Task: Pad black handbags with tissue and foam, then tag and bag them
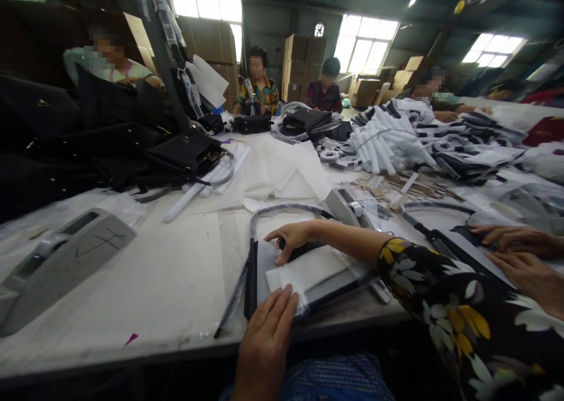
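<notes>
A black handbag lies on its side in front of me, a pale grey sheet over its face and its wrapped strap looped toward the far side. On it rests a flat white packet with clear plastic at its near end. My left hand lies with outstretched fingers on the near edge of the bag, touching the plastic. Reaching across from the right, my right hand is over the bag's far part, thumb and fingers curved and apart. Nothing shows between them.
Grey tape dispensers stand left and beyond the bag. Black bags pile up at left; bundled white tubes lie at back right. A co-worker's hands handle another bag at right. Other people sit across the table.
</notes>
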`<action>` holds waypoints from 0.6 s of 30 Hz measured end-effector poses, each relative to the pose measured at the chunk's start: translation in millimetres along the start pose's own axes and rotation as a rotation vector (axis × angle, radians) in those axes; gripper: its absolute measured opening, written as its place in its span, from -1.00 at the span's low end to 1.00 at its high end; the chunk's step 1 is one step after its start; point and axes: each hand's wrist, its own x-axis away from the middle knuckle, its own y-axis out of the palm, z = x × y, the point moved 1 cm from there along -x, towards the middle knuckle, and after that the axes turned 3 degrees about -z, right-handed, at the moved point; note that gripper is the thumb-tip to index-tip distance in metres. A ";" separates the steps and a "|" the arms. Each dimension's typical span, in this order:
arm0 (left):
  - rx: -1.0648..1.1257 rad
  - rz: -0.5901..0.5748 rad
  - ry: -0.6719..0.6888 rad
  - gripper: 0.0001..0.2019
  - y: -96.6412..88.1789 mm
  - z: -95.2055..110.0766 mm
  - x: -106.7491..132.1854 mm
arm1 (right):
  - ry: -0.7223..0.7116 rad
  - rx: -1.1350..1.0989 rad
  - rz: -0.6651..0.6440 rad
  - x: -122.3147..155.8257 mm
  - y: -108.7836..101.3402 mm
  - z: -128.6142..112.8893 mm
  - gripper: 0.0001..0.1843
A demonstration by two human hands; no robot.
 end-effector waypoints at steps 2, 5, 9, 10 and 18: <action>0.002 -0.008 -0.010 -0.60 0.6 -0.1 0.8 | -0.034 -0.083 -0.015 -2.2 0.3 5.4 0.06; -0.007 -0.015 -0.011 -0.60 1.1 -0.4 1.6 | -0.064 -0.194 -0.019 -2.5 1.4 9.4 -0.10; -0.016 -0.001 -0.010 -0.60 1.5 -0.3 1.6 | -0.085 -0.185 0.089 -3.1 6.4 8.9 -0.38; -0.019 0.005 -0.006 -0.60 1.7 0.1 1.8 | -0.093 -0.163 0.126 -3.9 8.4 8.2 -0.48; -0.102 0.142 0.106 -0.62 2.9 11.0 16.6 | -0.222 0.109 0.376 27.8 18.6 -27.5 -0.49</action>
